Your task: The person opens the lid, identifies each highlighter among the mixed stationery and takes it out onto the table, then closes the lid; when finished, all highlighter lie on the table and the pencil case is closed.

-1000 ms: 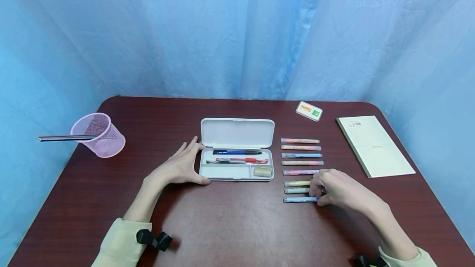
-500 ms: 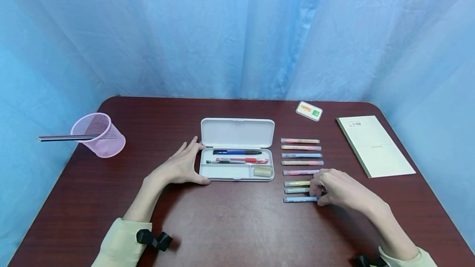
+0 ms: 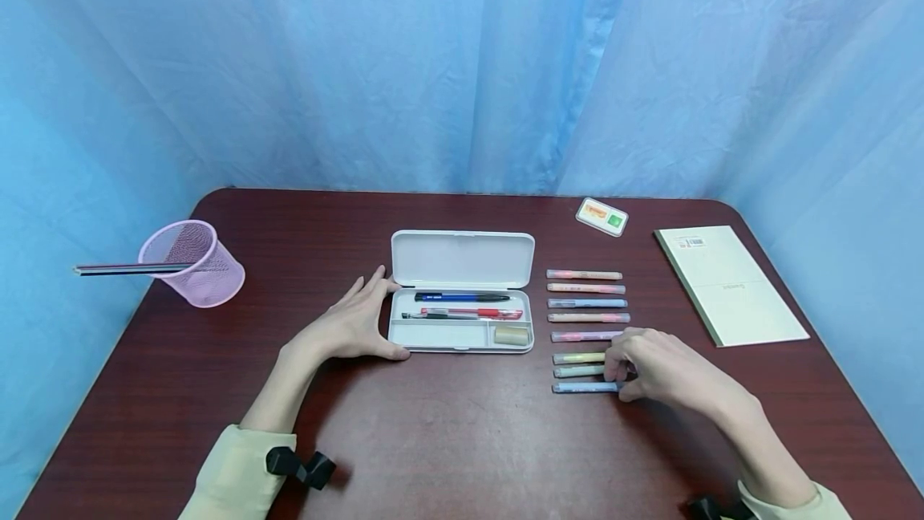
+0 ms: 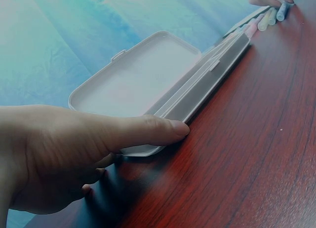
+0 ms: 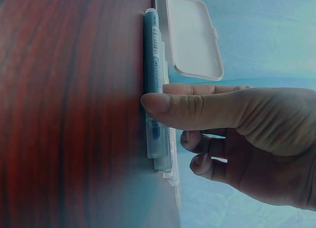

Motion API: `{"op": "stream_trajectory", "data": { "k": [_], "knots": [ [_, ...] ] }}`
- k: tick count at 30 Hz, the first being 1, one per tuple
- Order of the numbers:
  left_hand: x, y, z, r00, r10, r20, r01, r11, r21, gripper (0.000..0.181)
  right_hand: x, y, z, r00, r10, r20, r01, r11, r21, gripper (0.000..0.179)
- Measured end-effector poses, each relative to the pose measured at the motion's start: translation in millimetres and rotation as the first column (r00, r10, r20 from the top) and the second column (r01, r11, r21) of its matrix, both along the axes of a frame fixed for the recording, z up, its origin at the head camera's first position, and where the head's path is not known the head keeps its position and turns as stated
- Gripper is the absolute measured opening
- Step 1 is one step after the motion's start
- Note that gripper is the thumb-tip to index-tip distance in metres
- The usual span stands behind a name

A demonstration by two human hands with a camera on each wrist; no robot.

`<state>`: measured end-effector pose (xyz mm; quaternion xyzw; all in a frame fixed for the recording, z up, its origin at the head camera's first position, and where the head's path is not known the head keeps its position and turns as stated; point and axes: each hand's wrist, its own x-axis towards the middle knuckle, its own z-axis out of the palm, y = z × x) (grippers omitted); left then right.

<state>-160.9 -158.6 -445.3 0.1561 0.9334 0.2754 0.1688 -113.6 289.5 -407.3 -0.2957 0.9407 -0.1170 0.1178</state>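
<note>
An open white pencil case (image 3: 462, 259) lies on the table, holding a blue pen (image 3: 462, 297), a red pen (image 3: 501, 314), a dark-tipped pen and a beige block (image 3: 511, 335). My left hand (image 3: 350, 319) rests spread against its left end, thumb (image 4: 163, 131) at the front corner. To the right lies a column of several pastel highlighters (image 3: 587, 318). At its near end, my right hand (image 3: 667, 367) pinches the blue highlighter (image 5: 152, 55), thumb on its near side. The index finger reaches across to the far side; its exact contact is partly hidden.
A pink mesh pen cup (image 3: 209, 271) leans at the left with dark pencils (image 3: 133, 269) sticking out. A small white case with orange and green marks (image 3: 602, 217) lies at the back. At the right is a pale notebook (image 3: 732, 286). Blue curtains surround the table.
The blue highlighter has shifted very slightly away from me, toward the green one beside it. Both hands otherwise stay where they were.
</note>
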Motion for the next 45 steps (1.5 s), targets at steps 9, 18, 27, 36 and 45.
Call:
{"op": "stream_trajectory", "data": {
  "k": [9,18,27,36,45],
  "knots": [
    [-0.2,-0.3,1.1,1.0,-0.004,-0.006,0.004,1.0,0.005,0.099,-0.4,1.4,4.6,1.0,0.007,-0.018,-0.008,1.0,-0.02,0.033],
    [-0.3,-0.9,0.7,1.0,0.004,-0.007,-0.004,1.0,-0.001,0.099,-1.2,1.7,6.5,0.999,-0.015,-0.044,0.013,0.999,-0.045,0.028],
    [-0.3,-0.9,1.5,1.0,0.0,-0.01,0.0,1.0,0.001,0.099,-22.7,-24.9,4.1,0.948,-0.208,-0.242,0.105,0.919,-0.379,0.013],
    [0.7,-2.2,2.1,1.0,0.007,-0.001,-0.007,1.0,0.0,0.099,-64.3,-80.8,13.6,0.91,-0.379,0.17,0.374,0.569,-0.732,0.048],
    [1.0,0.0,1.3,1.0,0.003,0.004,-0.003,1.0,0.005,0.1,-90.0,-110.3,5.8,0.768,-0.226,0.599,0.63,0.436,-0.643,0.063]
  ]
}}
